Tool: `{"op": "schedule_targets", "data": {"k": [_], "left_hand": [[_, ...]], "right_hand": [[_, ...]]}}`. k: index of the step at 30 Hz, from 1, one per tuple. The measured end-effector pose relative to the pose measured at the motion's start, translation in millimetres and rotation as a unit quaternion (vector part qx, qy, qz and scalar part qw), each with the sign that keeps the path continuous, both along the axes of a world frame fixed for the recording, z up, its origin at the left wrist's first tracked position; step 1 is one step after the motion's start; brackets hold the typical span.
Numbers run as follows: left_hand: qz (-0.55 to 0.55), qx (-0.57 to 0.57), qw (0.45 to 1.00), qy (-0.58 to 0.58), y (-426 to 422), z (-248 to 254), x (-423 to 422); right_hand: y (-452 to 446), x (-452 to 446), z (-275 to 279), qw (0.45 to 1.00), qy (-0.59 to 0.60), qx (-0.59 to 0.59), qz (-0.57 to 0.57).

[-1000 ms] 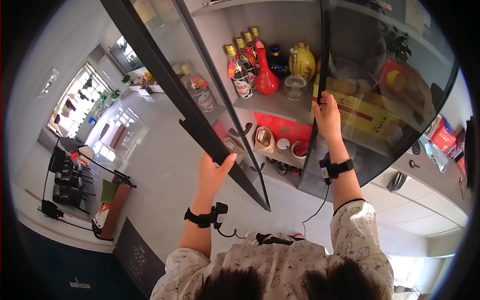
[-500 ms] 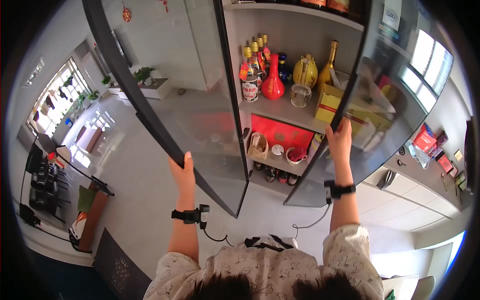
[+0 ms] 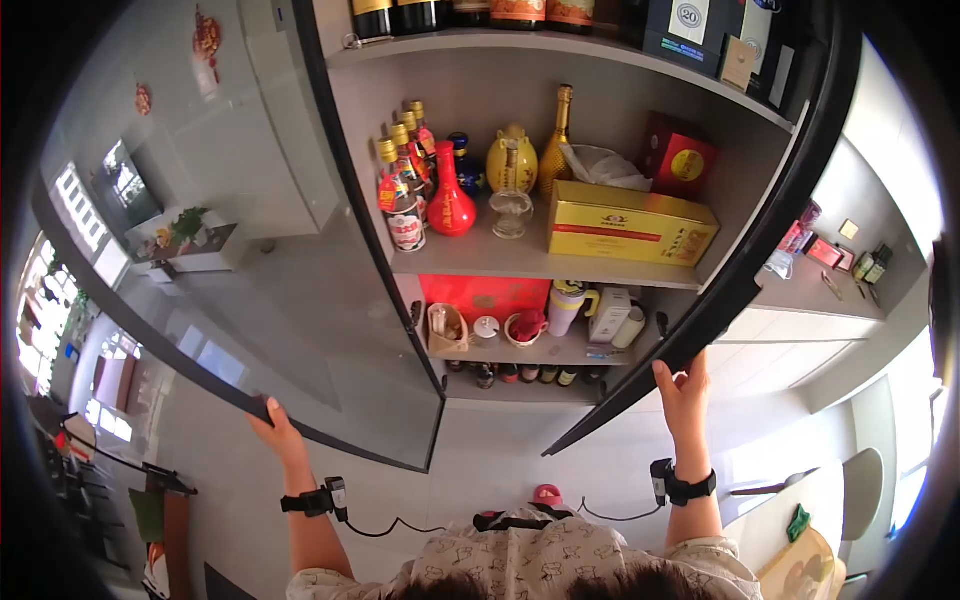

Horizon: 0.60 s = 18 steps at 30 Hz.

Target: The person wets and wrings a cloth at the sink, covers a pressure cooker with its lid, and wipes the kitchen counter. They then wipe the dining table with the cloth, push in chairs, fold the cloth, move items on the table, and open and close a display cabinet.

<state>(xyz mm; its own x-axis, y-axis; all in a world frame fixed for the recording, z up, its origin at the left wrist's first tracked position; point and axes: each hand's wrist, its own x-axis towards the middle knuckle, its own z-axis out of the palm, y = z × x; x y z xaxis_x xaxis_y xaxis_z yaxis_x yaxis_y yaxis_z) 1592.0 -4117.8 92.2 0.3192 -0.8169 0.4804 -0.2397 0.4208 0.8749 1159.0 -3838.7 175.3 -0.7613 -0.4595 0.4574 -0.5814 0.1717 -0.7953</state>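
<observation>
My left hand (image 3: pixel 278 432) is closed on the dark-framed edge of the left glass cabinet door (image 3: pixel 300 310), thumb over the frame. My right hand (image 3: pixel 684 390) grips the edge of the right cabinet door (image 3: pixel 765 245), which shows nearly edge-on; part of those fingers is hidden behind the frame. Both doors stand swung outward, with the cabinet's shelves between them. On the middle shelf (image 3: pixel 480 258) are several yellow-capped bottles (image 3: pixel 405 215), a red bottle (image 3: pixel 452 205), a yellow jar (image 3: pixel 512 165), a glass decanter (image 3: pixel 510 215), a gold bottle (image 3: pixel 556 150) and a yellow box (image 3: pixel 630 225).
Below sit a small basket (image 3: pixel 525 328), a lilac tumbler (image 3: pixel 566 305) and a paper bag (image 3: pixel 446 328). More bottles line the top and lowest shelves. A counter (image 3: pixel 820 285) with small items is at right, a round table (image 3: pixel 800 560) at lower right.
Both doors have swung wider apart, my left hand moving left and down, my right hand lower. More of the shelves shows, including the whole yellow box and a dark red box.
</observation>
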Motion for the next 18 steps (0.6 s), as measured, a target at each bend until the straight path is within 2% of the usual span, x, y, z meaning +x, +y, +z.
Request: {"op": "schedule_targets", "data": {"k": [1, 2, 4, 6, 9, 10, 12, 14, 16, 18], "left_hand": [[0.008, -0.013, 1.000, -0.001, 7, 6, -6], [0.017, -0.028, 0.999, -0.003, 10, 11, -10], [0.030, -0.032, 0.999, -0.001, 10, 13, -14], [0.043, -0.026, 0.998, -0.024, 11, 15, -12], [0.044, 0.021, 0.999, -0.013, 2, -3, 3], [0.042, 0.020, 0.999, -0.015, -1, -9, 7], [0.065, 0.018, 0.997, -0.023, -6, -16, 13], [0.069, -0.015, 0.997, -0.035, -6, -13, 8], [0.058, 0.004, 0.998, -0.013, 1, -3, 3], [0.069, 0.009, 0.997, -0.033, 5, 3, 1]], "right_hand": [[11, -8, -8, 1.000, -0.008, -0.002, 0.014], [19, -10, -12, 0.988, -0.101, -0.090, 0.078], [60, -41, -41, 0.976, -0.139, -0.100, 0.136], [76, -47, -73, 0.962, -0.181, -0.207, 0.002], [119, -69, -83, 0.960, -0.183, -0.214, 0.004], [134, -70, -73, 0.974, -0.151, -0.169, 0.011], [147, -86, -76, 0.965, -0.075, -0.239, 0.076], [160, -90, -82, 0.936, -0.125, -0.328, 0.012], [175, -101, -75, 0.933, -0.122, -0.338, 0.018], [189, -111, -72, 0.932, -0.136, -0.332, -0.055]]}}
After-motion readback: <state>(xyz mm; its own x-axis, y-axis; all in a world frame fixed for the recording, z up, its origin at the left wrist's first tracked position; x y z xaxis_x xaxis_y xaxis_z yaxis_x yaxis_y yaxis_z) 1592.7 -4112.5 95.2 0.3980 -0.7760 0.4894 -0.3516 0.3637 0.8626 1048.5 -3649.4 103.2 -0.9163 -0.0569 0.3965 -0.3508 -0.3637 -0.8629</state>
